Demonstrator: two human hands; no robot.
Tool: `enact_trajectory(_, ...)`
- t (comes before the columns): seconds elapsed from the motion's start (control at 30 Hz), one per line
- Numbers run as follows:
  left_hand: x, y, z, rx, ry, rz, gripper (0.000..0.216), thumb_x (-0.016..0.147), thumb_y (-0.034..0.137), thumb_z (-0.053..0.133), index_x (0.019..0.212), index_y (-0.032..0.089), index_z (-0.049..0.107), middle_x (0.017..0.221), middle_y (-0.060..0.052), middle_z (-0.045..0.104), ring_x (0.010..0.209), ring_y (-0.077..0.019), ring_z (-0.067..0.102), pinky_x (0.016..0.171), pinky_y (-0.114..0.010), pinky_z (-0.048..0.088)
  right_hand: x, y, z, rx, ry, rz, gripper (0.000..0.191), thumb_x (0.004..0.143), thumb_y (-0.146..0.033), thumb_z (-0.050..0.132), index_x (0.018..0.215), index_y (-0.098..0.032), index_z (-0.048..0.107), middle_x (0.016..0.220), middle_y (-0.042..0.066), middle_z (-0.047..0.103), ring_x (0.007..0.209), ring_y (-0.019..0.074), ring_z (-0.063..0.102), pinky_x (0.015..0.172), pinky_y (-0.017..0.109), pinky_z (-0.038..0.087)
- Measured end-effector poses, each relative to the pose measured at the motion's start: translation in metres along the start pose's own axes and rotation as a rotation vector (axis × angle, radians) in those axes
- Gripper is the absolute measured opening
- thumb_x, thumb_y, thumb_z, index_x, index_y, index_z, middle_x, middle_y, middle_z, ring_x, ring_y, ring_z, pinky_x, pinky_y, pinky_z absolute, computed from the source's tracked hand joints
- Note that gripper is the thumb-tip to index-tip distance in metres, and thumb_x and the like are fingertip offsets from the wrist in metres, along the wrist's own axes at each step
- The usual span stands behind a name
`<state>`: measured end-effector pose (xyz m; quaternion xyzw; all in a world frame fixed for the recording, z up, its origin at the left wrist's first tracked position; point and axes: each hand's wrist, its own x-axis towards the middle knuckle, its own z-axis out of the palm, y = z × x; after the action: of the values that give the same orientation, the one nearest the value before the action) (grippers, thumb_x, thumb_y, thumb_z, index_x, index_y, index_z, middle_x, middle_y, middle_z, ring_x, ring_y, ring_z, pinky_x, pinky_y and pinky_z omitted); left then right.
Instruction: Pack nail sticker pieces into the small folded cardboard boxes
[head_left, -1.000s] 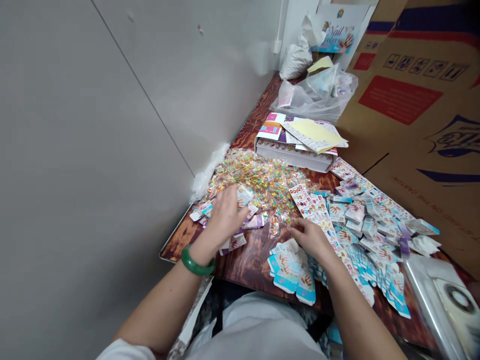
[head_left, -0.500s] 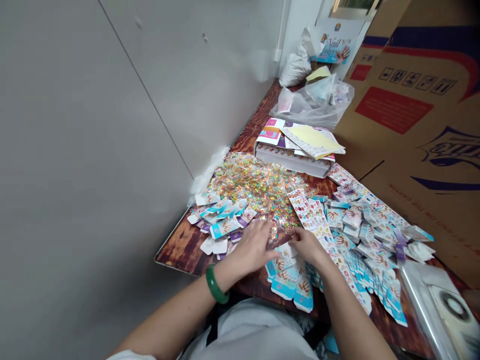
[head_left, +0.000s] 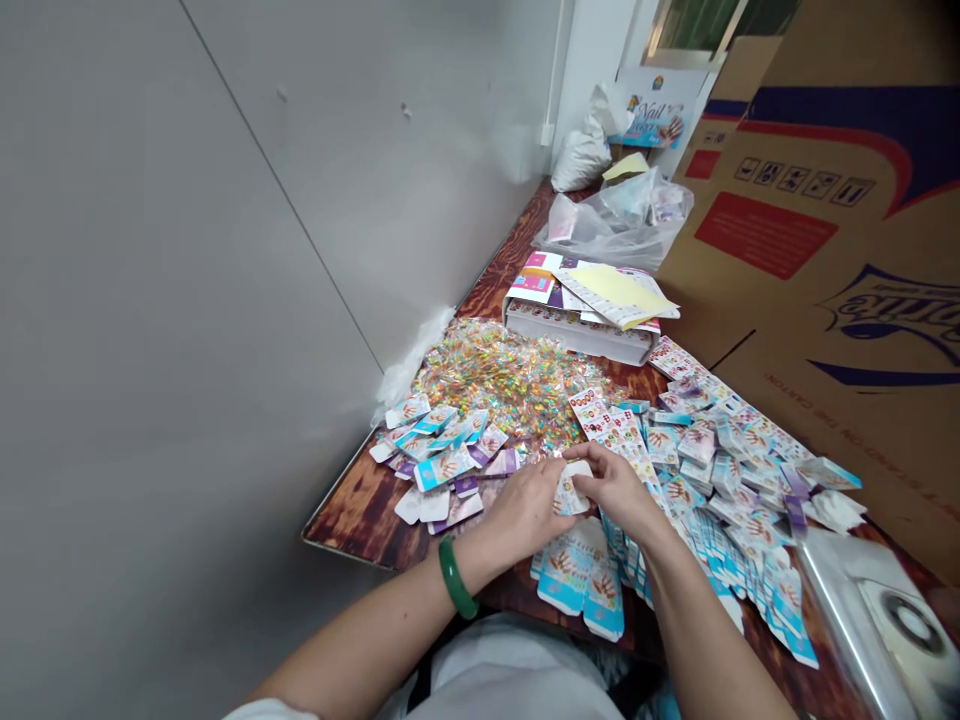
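My left hand [head_left: 529,503], with a green bangle at its wrist, and my right hand [head_left: 616,488] meet over the near part of the table. Between them is a small white printed card [head_left: 571,490], gripped from both sides; I cannot tell whether it is part of a carton. Just below lie flat blue-and-white nail-sticker cartons [head_left: 570,577]. Beyond my fingers spreads a heap of small clear packets [head_left: 510,380] with colourful contents. A long sticker sheet [head_left: 611,425] lies next to my right hand.
Folded small boxes [head_left: 442,465] lie at the left, and more boxes [head_left: 720,450] pile up at the right. A thick sheet stack [head_left: 577,330], a plastic bag [head_left: 622,215] and a large carton [head_left: 795,300] stand behind. A grey wall [head_left: 225,350] borders the left.
My hands have come closer together and the small white card now shows raised between them. My right hand has shifted slightly right. The camera view has tilted a little.
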<state>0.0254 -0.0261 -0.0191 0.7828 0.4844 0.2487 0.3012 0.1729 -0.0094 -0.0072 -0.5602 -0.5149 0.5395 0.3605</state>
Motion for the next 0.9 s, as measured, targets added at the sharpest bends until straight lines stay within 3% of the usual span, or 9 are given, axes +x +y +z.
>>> enact_trajectory(0.17,0.003,-0.005,-0.004,-0.1,0.078,-0.16,0.033,0.071,0.039,0.065,0.098,0.019,0.06,0.087,-0.006,0.066,0.081,-0.0251,0.061,0.072,-0.034,0.045,-0.003,-0.009,0.007,0.104,-0.001,-0.049,0.023,0.064,-0.028,0.067,0.084,-0.018,0.062,0.066,-0.001,0.061,0.059,0.0137,0.057,0.052,0.025,0.046)
enact_trajectory(0.3,0.007,-0.006,-0.009,-0.304,0.166,-0.215,0.029,0.071,0.026,0.063,0.098,0.019,0.058,0.09,-0.003,0.064,0.081,-0.0199,0.058,0.075,-0.031,0.045,-0.004,-0.008,0.013,0.233,-0.044,-0.11,0.031,0.064,-0.032,0.072,0.089,-0.019,0.06,0.076,0.001,0.065,0.07,0.0158,0.061,0.063,0.027,0.048)
enact_trajectory(0.43,0.008,-0.008,-0.011,-0.436,0.164,-0.113,0.032,0.077,0.023,0.058,0.108,0.019,0.055,0.104,-0.006,0.06,0.096,-0.0213,0.054,0.086,-0.035,0.042,0.0,0.001,0.018,0.292,0.134,-0.147,0.039,0.062,-0.033,0.075,0.091,-0.022,0.052,0.062,-0.005,0.059,0.054,0.0125,0.055,0.053,0.024,0.044)
enact_trajectory(0.5,0.009,-0.01,-0.012,-0.526,0.157,-0.07,0.033,0.079,0.023,0.056,0.112,0.02,0.054,0.108,-0.007,0.058,0.101,-0.0212,0.053,0.089,-0.035,0.041,0.002,0.004,0.019,0.29,0.225,-0.198,0.04,0.063,-0.034,0.075,0.092,-0.023,0.05,0.064,-0.005,0.059,0.057,0.0131,0.056,0.056,0.025,0.045)
enact_trajectory(0.6,0.01,-0.012,-0.018,-0.687,0.146,-0.129,0.049,0.076,0.021,0.06,0.123,0.023,0.045,0.105,-0.006,0.056,0.085,-0.0166,0.057,0.075,-0.03,0.047,0.001,0.003,0.02,0.23,0.294,-0.285,0.03,0.065,-0.035,0.073,0.086,-0.021,0.055,0.073,-0.001,0.061,0.07,0.0152,0.059,0.066,0.028,0.047)
enact_trajectory(0.7,0.01,-0.011,-0.024,-0.782,0.098,-0.143,0.054,0.073,0.019,0.062,0.123,0.024,0.041,0.103,-0.004,0.053,0.07,-0.0109,0.056,0.064,-0.024,0.046,-0.002,-0.002,0.018,0.209,0.284,-0.3,0.027,0.067,-0.037,0.072,0.085,-0.02,0.061,0.076,0.001,0.063,0.073,0.0163,0.058,0.067,0.029,0.047)
enact_trajectory(0.9,0.01,-0.016,-0.037,-0.807,-0.061,-0.095,0.024,0.078,0.026,0.057,0.1,0.019,0.049,0.09,-0.001,0.055,0.069,-0.0112,0.054,0.065,-0.025,0.045,-0.005,-0.004,0.011,0.162,0.102,-0.271,0.027,0.071,-0.034,0.069,0.094,-0.021,0.065,0.078,0.002,0.064,0.072,0.0163,0.058,0.065,0.029,0.047)
